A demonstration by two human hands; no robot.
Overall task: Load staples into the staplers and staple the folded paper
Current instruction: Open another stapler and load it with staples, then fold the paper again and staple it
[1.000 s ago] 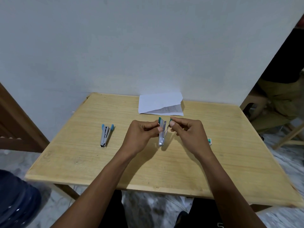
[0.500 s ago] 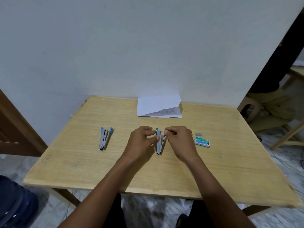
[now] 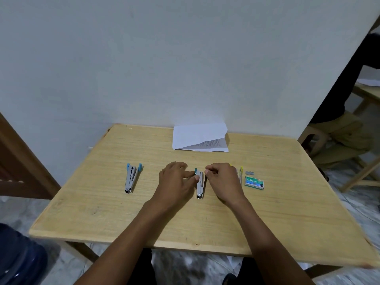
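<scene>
On the worktop (image 3: pixel 98 204), the left hand (image 3: pixel 174 183) has its grip pinching the middle stapler (image 3: pixel 199 189). The right hand (image 3: pixel 223 179) curls beside it; I cannot tell its grip.

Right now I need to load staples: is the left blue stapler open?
Open: the blue stapler lies with its arms splayed in a V.

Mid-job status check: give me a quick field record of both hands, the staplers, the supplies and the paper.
left hand: pinches rear end of middle stapler
right hand: fingers curled at that stapler's rear; grip unclear
middle stapler: lying flat between the hands
blue stapler: left, splayed open, untouched
yellow stapler: mostly hidden behind right hand
staple box: right of yellow stapler
staple strip: loose, just beyond box
folded paper: far edge, centre, untouched
</scene>
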